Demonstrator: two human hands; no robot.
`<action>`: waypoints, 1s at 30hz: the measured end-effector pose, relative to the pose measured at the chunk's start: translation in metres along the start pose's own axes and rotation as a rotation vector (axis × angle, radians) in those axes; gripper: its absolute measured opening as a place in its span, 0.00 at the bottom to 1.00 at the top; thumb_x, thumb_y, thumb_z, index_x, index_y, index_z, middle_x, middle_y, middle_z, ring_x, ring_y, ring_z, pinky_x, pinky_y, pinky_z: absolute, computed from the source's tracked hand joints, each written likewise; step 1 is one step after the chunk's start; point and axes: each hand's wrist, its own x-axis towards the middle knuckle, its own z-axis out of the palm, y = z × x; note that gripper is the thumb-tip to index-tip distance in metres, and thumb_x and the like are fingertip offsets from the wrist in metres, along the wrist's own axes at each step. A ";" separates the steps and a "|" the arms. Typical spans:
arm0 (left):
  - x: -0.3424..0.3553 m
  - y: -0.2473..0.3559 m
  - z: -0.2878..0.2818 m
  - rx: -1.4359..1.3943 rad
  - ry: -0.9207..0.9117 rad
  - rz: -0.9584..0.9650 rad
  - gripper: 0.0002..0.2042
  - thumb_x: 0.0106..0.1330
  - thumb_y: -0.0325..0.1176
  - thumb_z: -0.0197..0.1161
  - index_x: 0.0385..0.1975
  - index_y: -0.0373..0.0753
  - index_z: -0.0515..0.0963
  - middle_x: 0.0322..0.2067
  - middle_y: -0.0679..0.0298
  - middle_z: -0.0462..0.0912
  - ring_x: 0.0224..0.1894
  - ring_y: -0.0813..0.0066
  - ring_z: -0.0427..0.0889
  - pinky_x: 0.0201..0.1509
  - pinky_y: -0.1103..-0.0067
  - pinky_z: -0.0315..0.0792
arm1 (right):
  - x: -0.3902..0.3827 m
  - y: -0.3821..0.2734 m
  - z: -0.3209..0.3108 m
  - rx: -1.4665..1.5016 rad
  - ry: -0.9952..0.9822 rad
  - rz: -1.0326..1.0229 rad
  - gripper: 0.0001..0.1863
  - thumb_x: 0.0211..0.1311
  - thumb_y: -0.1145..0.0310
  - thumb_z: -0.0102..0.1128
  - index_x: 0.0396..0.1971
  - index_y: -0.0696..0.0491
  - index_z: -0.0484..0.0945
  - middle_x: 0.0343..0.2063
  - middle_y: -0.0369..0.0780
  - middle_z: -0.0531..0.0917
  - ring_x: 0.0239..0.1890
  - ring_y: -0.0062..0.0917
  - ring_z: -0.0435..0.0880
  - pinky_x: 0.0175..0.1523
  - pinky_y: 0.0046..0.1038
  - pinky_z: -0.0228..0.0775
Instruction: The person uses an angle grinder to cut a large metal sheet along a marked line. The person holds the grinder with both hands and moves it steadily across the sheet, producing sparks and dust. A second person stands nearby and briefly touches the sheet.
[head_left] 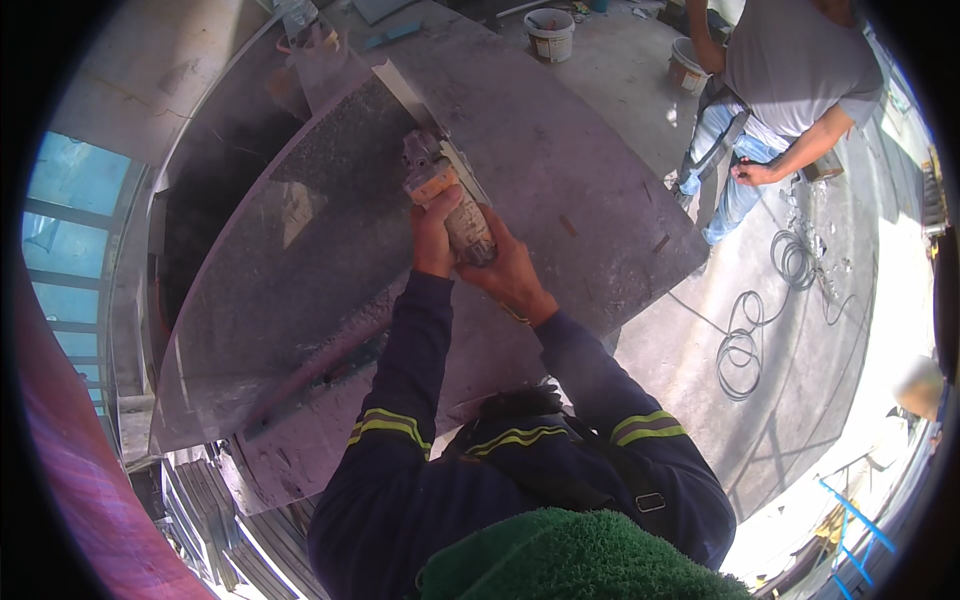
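Note:
My left hand [433, 235] is wrapped round the orange-and-grey body of a dusty power tool [462, 215], near the middle of the view. My right hand [510, 270] grips the tool's rear end, lower and to the right. The tool's head rests at a pale straight strip [395, 90] lying across a large grey board [585, 175]. Whether the tool's head touches the board is hidden. To the left of the strip is a smooth, dusty panel [245, 270] with a curved-looking edge. My forearms, in navy sleeves with reflective bands, come up from below.
A co-worker [800, 70] in a grey shirt is at the upper right, beside a bucket [688, 75]; another bucket [549, 40] stands farther back. Coiled cables [740, 350] lie on the right-hand floor [660, 370]. Stacked strips [210, 515] are lower left, blue panes [75, 175] far left.

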 end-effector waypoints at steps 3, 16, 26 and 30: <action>0.000 -0.001 0.000 0.013 0.000 0.004 0.21 0.71 0.32 0.74 0.61 0.31 0.80 0.50 0.61 0.87 0.47 0.70 0.90 0.51 0.72 0.85 | 0.001 0.003 0.002 -0.032 0.023 -0.048 0.54 0.52 0.65 0.80 0.82 0.52 0.64 0.58 0.56 0.89 0.62 0.50 0.90 0.65 0.41 0.81; -0.001 -0.003 -0.003 0.021 0.012 -0.026 0.21 0.71 0.33 0.73 0.61 0.32 0.80 0.50 0.61 0.87 0.48 0.70 0.89 0.52 0.71 0.84 | 0.001 -0.003 0.000 -0.012 -0.013 0.022 0.55 0.52 0.65 0.82 0.81 0.57 0.65 0.63 0.54 0.87 0.68 0.44 0.87 0.70 0.38 0.78; -0.001 -0.005 -0.006 0.015 0.013 -0.029 0.21 0.71 0.32 0.74 0.61 0.32 0.80 0.50 0.61 0.87 0.47 0.70 0.89 0.50 0.70 0.85 | 0.001 0.006 0.002 -0.003 -0.007 0.005 0.55 0.52 0.65 0.82 0.82 0.56 0.65 0.64 0.54 0.86 0.68 0.43 0.87 0.70 0.39 0.78; -0.003 -0.006 -0.006 0.026 0.018 -0.031 0.21 0.71 0.32 0.73 0.61 0.32 0.81 0.50 0.60 0.87 0.47 0.69 0.89 0.51 0.70 0.85 | 0.001 0.009 0.004 -0.041 0.011 0.004 0.54 0.52 0.65 0.81 0.82 0.54 0.65 0.63 0.54 0.87 0.67 0.46 0.88 0.69 0.40 0.79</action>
